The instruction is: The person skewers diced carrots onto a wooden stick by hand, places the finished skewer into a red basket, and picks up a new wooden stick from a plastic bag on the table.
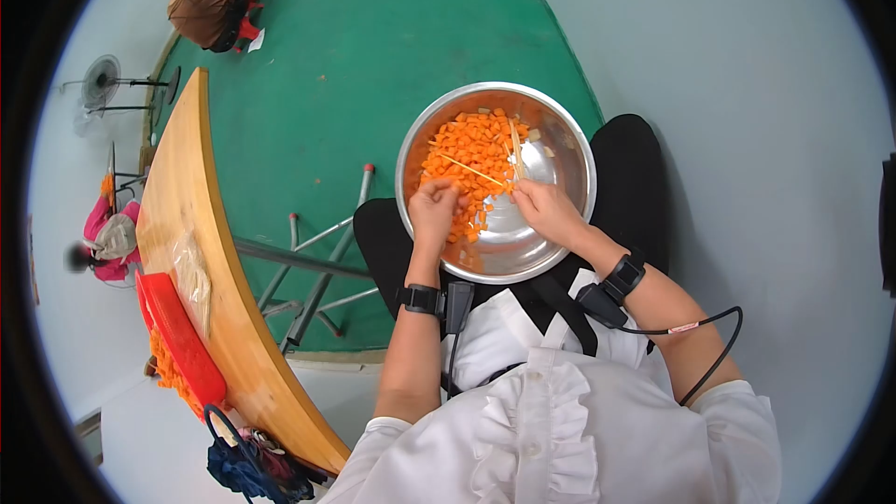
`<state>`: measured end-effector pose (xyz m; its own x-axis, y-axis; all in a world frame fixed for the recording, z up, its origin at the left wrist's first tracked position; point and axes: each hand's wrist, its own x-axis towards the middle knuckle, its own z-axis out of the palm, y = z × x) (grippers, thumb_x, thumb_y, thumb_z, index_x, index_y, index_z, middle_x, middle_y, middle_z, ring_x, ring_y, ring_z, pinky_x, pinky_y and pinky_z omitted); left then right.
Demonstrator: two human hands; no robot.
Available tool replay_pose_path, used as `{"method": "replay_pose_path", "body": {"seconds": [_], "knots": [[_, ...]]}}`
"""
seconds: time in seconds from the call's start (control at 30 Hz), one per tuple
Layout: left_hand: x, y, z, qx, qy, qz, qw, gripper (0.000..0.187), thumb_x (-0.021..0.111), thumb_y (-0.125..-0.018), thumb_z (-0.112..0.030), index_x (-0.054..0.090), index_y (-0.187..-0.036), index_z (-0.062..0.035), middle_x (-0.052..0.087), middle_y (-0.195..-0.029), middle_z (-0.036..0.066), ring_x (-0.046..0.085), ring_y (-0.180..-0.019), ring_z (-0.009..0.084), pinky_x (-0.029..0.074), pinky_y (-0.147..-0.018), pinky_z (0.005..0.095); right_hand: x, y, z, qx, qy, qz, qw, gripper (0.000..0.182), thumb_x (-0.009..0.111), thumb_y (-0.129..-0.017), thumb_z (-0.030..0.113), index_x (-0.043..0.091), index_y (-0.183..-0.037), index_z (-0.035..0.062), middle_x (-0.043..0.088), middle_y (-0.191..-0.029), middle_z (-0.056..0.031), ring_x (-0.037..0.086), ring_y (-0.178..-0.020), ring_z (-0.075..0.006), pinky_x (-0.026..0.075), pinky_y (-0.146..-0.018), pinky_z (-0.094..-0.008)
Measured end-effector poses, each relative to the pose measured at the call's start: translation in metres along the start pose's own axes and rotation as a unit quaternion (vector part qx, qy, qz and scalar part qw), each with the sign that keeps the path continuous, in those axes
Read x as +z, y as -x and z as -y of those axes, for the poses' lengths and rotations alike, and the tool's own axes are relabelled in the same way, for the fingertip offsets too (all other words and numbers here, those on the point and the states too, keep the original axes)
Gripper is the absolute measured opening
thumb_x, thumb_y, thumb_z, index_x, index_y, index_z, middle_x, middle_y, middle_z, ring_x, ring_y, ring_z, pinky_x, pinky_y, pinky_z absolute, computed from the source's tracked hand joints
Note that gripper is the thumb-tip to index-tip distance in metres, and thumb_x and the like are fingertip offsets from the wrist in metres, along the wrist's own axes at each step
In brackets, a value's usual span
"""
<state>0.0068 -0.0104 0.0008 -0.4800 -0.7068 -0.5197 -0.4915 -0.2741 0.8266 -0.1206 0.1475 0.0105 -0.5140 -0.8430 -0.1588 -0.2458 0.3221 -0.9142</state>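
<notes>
A shiny metal bowl (571, 233) rests on my lap, holding many diced carrot pieces (471, 140) heaped mostly on its left side. Over the bowl, my right hand (549, 210) pinches the end of a thin wooden skewer (471, 169), which points up and to the left. Small orange bits show at the fingertips of that hand. My left hand (435, 213) is at the bowl's left edge, with curled fingers touching the carrot pieces; what lies between its fingertips is hidden. More skewers (517, 151) lie together inside the bowl, beside the carrots.
To the left stands a wooden table (233, 289) with metal legs, bearing a plastic bag (193, 280) and a red tray (182, 341) beside orange pieces. A dark bag (252, 467) hangs near its corner. Two people (207, 5) and a fan (103, 84) are farther off.
</notes>
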Motion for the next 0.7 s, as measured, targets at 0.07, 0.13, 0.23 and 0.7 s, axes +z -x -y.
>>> {"method": "replay_pose_path", "body": {"seconds": [0.07,0.13,0.23,0.7], "knots": [[-0.002,-0.002,-0.005,0.010,0.157,-0.038,0.987,0.018,0.054,-0.084,0.000,0.053,-0.100,0.0067,0.061,-0.093,0.015,0.064,-0.077,0.0183,0.052,-0.061,0.0232,0.001,0.001,0.001,-0.034,0.021,0.011,0.999,0.020,0.045,-0.085,0.019,0.054,-0.079,0.0020,0.058,-0.067,-0.0199,0.058,-0.066,-0.0378,0.043,-0.059,-0.0460],[-0.003,-0.004,-0.005,0.030,0.241,-0.051,0.969,0.021,0.054,-0.083,0.003,0.051,-0.103,0.0077,0.061,-0.092,0.016,0.064,-0.079,0.0197,0.054,-0.066,0.0235,0.003,0.002,0.001,-0.063,0.053,0.013,0.997,0.019,0.045,-0.085,0.018,0.053,-0.078,0.0024,0.057,-0.065,-0.0196,0.057,-0.063,-0.0376,0.043,-0.057,-0.0467],[-0.001,-0.009,0.001,0.043,0.204,-0.076,0.975,0.020,0.053,-0.083,0.003,0.051,-0.103,0.0084,0.061,-0.091,0.016,0.064,-0.079,0.0199,0.054,-0.066,0.0237,0.005,0.004,-0.004,-0.093,0.073,0.001,0.993,0.018,0.046,-0.085,0.018,0.053,-0.077,0.0031,0.057,-0.062,-0.0194,0.057,-0.059,-0.0375,0.043,-0.055,-0.0474],[0.016,-0.027,-0.017,0.258,-0.413,-0.165,0.858,0.023,0.062,-0.075,-0.009,0.059,-0.096,0.0013,0.055,-0.076,0.015,0.057,-0.076,0.0330,0.046,-0.066,0.0400,0.001,0.002,-0.002,0.005,0.079,-0.043,0.996,0.021,0.046,-0.085,0.020,0.053,-0.076,0.0026,0.057,-0.065,-0.0205,0.056,-0.064,-0.0392,0.042,-0.059,-0.0481]]}}
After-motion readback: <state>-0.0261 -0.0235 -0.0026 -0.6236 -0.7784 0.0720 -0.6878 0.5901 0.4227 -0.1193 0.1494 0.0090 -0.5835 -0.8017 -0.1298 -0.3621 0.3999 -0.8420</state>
